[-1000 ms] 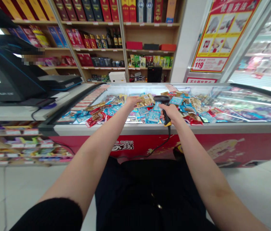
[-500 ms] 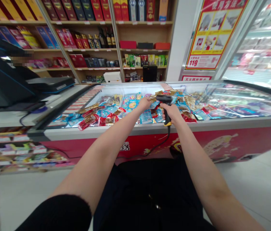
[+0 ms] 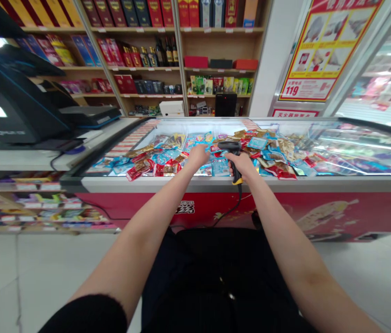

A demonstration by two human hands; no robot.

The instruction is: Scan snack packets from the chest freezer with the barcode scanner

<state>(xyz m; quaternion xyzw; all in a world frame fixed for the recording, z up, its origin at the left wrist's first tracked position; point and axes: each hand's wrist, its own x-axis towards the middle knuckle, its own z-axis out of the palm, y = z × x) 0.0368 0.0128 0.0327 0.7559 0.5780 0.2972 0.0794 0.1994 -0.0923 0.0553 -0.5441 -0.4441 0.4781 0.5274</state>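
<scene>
The black pistol-shaped barcode scanner with a yellow-tipped handle (image 3: 230,147) stands upright within the fingers of the right hand (image 3: 244,166), its head above them, facing left toward the other hand. Those fingers are wrapped closed around the grip, and a black cable (image 3: 232,210) hangs from its base. The left hand (image 3: 198,156) is just beside the scanner's head, over glossy blue plastic packets (image 3: 220,167); its fingers look bent together, but their tips are hidden, so whether they pinch a packet cannot be told. Shiny red plastic packets (image 3: 165,168) lie left of it in the long grey-rimmed, red-fronted chest freezer (image 3: 129,185). White-and-black characters on the freezer's front are partly covered by the left forearm. The red-and-yellow wall poster (image 3: 330,51) reads "119" beneath "使用方法"; print on the packets is too small to read.
</scene>
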